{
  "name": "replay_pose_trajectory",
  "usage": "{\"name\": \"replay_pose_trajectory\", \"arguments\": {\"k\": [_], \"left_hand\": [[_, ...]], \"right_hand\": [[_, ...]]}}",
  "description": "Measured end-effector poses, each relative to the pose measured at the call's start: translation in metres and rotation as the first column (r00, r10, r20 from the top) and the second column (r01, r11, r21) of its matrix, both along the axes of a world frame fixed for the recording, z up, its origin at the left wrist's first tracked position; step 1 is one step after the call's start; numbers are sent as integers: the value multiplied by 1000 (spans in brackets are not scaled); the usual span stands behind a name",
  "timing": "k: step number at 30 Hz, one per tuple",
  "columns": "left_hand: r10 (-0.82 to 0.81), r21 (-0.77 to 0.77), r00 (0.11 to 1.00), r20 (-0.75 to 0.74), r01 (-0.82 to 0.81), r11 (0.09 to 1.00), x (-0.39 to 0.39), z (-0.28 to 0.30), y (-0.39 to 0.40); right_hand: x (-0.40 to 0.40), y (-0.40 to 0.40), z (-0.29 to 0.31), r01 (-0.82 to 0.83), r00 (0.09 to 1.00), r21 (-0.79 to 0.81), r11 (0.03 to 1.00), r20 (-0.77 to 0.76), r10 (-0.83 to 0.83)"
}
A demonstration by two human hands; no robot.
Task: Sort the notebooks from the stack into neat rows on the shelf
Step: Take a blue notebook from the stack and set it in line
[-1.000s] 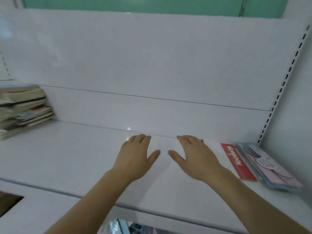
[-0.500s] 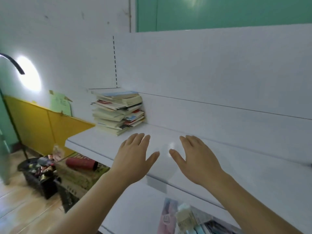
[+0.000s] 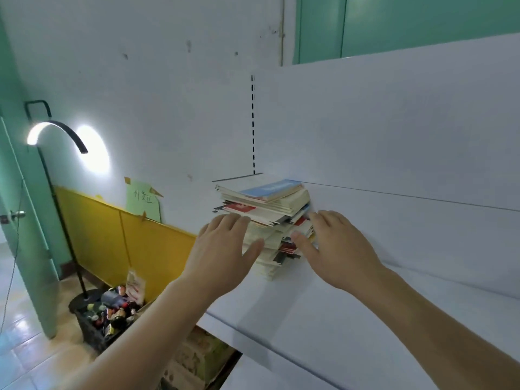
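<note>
both flat hands [image 3: 225,249] [image 3: 337,249] flank stack [image 3: 267,209]

Both bare forearms reach forward, palms down. Left hand [image 3: 225,249] flat, fingers straight and together, thumb spread to the right. Right hand [image 3: 336,249] likewise flat, fingers extended, thumb out to the left. Hands apart, neither gripping anything.

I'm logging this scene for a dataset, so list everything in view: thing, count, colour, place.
notebook stack: one uneven pile, mixed colours, blue cover on top, left end of shelf
shelf: one, white, centre-right
floor lamp: one, black, lit, left
basket of bottles: one, dark, on the floor
green paper note: one, on the wall
door: one, green, far left
left hand: open, before the stack
right hand: open, beside the stack
</note>
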State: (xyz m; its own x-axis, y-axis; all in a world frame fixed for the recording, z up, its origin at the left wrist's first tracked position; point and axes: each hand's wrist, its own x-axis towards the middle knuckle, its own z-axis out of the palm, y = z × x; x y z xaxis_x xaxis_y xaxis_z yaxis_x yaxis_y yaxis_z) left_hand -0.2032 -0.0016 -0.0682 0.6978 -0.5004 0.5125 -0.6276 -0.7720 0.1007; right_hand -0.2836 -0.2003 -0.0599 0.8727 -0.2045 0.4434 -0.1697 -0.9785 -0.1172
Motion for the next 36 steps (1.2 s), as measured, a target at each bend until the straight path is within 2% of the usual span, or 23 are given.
{"name": "replay_pose_trajectory", "arguments": {"k": [4,8,11,14,16,18,20,23,25,30,31,32,34,36], "left_hand": [[-44,-84,998,51,49,995,56,10,9],[-120,-153,975,189,150,977,105,19,13],[-203,-67,964,173,217,974,148,27,16],[-312,80,938,154,303,950,184,31,19],[-400,139,900,173,380,915,202,31,20],[-461,106,863,205,449,887,211,30,22],[-505,-8,836,216,518,855,214,29,23],[-559,-221,827,60,557,801,213,36,26],[-572,-371,818,-58,514,773,214,46,26],[-464,-456,834,-299,303,837,213,70,29],[-473,-481,794,-381,266,835,213,76,31],[-521,-546,712,-470,230,806,213,81,33],[-658,-700,443,-609,91,709,213,92,39],[-733,-752,197,-651,-36,658,214,100,46]], "right_hand": [[44,13,15,36,999,30,999,29,-37],[79,33,29,39,999,11,999,22,-39],[108,49,30,70,997,-36,997,-9,-70],[127,61,26,134,987,-127,983,102,-121],[135,67,27,189,981,-210,959,86,-175],[136,72,30,239,971,-279,930,49,-235],[134,77,35,246,969,-295,923,72,-235],[128,81,38,255,967,-276,927,82,-242],[124,85,39,287,957,-338,896,134,-256],[122,94,40,334,912,-446,830,375,-165],[122,95,42,340,898,-460,820,418,-138],[124,95,42,341,882,-484,806,461,-97],[128,96,44,327,867,-534,779,497,-23],[132,97,42,311,857,-574,758,514,37]]}}
